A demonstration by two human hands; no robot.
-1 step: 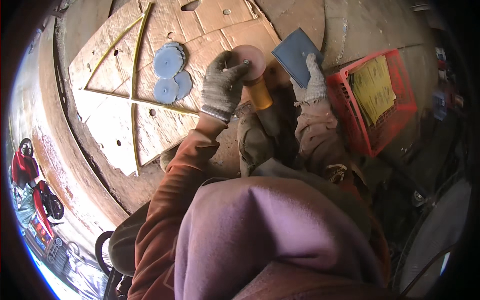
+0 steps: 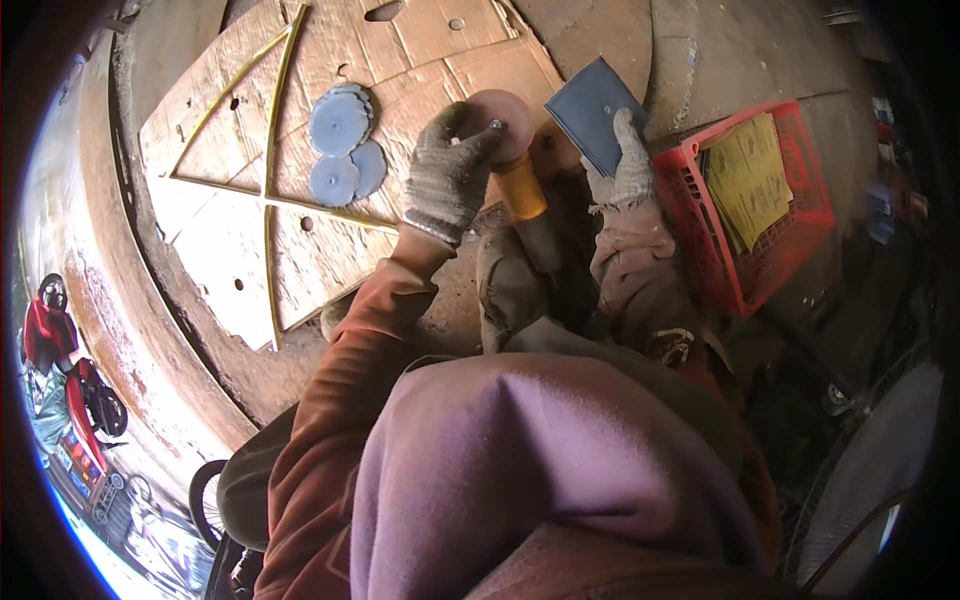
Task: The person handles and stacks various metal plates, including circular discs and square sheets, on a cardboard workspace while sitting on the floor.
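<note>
My left hand (image 2: 448, 172), in a knitted work glove, grips a pinkish round disc (image 2: 510, 108) by its left side, thumb near the small hub in its middle. Just below the disc stands an orange cylinder (image 2: 522, 192); whether they touch I cannot tell. My right hand (image 2: 630, 165), also gloved, holds a stack of dark blue square sheets (image 2: 590, 105), with the thumb on top and the other fingers hidden beneath. Left of my left hand, blue round discs with uneven edges (image 2: 338, 125) lie in overlapping piles on flattened cardboard (image 2: 420, 40).
Thin yellowish strips (image 2: 268, 150) cross on the cardboard at the left. A red plastic crate (image 2: 745, 285) with yellow printed sheets (image 2: 748, 180) stands right of my right hand. A red motorcycle (image 2: 50, 325) is at the far left. A fan-like grille (image 2: 875, 480) shows at lower right.
</note>
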